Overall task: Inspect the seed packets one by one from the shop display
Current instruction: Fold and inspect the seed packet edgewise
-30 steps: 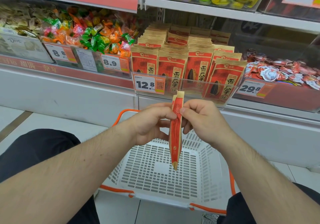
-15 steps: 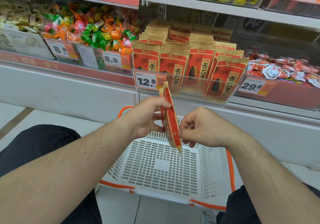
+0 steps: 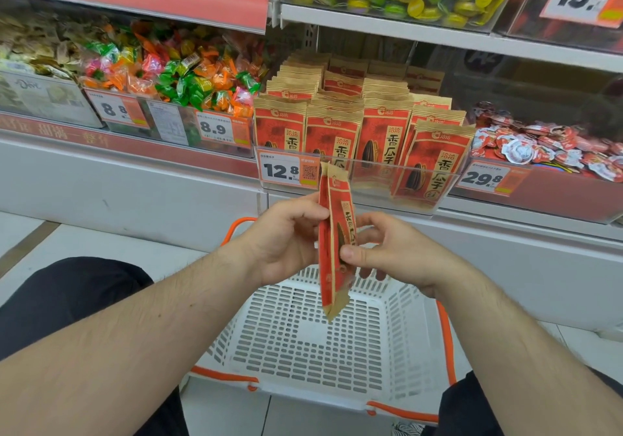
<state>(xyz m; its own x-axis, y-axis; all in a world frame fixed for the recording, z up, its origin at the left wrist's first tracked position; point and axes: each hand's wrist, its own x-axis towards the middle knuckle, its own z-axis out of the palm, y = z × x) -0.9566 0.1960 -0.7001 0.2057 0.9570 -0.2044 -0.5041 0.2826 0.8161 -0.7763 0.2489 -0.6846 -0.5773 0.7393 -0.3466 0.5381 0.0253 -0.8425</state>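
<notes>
- Looking down past my forearms, I see a white plastic basket (image 3: 303,351) on the floor between my knees, with slotted grid walls and orange trim.
- Above it, my left hand (image 3: 286,243) curls round the left edge of the seed packet (image 3: 332,250), thumb near the top.
- My right hand (image 3: 397,253) pinches the same packet from the other side, thumb pressed flat on its printed face, fingers curled behind.
- I hold the packet upright and nearly edge-on: flat kraft-paper pouch, red panel, crimped tan ends, a dark seed printed on it.
- Beyond, a clear plastic bin (image 3: 421,192) on the shelf holds rows of matching packets (image 3: 435,162) standing upright, one at the right leaning.
- A white and orange price tag (image 3: 286,169) reading 12.8 is clipped to the bin front.
- Left of it lie glossy twist-wrapped candies (image 3: 175,74); on the right, round red-and-white foil-lidded cups (image 3: 553,149).
</notes>
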